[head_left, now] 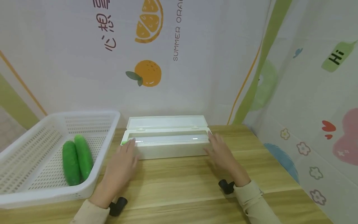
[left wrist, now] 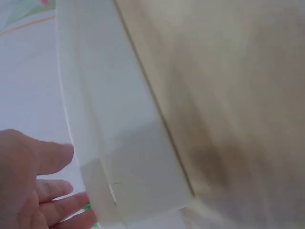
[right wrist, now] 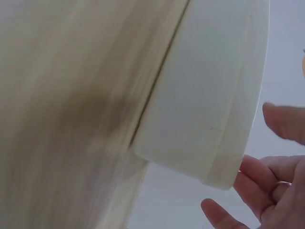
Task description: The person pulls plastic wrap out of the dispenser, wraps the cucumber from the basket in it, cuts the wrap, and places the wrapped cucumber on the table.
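A long white box [head_left: 170,151] that looks like a cling film dispenser lies on the wooden table, its hinged lid [head_left: 167,122] raised at the back. A pale roll [head_left: 165,138] shows inside, and a small green piece [head_left: 124,142] shows at its left end. My left hand [head_left: 122,163] is at the left end, fingertips right at the corner; in the left wrist view its thumb [left wrist: 56,157] lies apart from the fingers. At the opposite end my right hand [head_left: 221,152] has its fingertips against the box corner, with fingers spread and thumb [right wrist: 283,123] apart in the right wrist view.
A white plastic basket [head_left: 109,137] stands on the left of the table with two cucumbers [head_left: 71,163] in it. Behind the box hangs a printed cloth [head_left: 190,90], and another patterned sheet [head_left: 310,124] closes off the right side. Wooden table top [head_left: 173,186] extends in front.
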`<state>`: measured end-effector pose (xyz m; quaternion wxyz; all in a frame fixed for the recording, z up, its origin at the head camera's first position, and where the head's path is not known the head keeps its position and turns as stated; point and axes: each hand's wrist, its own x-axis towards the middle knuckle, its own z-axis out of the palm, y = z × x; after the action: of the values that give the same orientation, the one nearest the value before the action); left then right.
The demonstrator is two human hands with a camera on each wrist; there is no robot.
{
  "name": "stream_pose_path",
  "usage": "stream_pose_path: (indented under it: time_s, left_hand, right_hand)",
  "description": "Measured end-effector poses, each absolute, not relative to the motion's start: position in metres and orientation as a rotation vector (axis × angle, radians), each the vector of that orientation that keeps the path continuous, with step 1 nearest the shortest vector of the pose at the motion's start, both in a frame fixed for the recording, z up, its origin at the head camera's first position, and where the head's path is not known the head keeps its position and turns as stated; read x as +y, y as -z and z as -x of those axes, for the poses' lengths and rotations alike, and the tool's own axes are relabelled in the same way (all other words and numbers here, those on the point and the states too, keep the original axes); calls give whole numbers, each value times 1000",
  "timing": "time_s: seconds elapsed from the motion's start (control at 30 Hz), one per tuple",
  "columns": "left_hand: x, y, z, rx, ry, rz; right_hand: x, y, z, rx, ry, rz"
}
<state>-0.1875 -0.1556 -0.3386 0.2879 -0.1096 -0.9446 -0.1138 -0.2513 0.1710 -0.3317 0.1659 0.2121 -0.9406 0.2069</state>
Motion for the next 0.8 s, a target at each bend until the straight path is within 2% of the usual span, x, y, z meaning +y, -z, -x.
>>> stream_pose_path:
  time_s: [0.47,0.8]
  left_hand:
    - [-158,319,219,-2566,539,145]
    - [-164,315,229,-2676,625,39]
  right_hand:
    - [148,328,264,-2665,-461,-349]
    - [144,330,268,-2532,-356,-302]
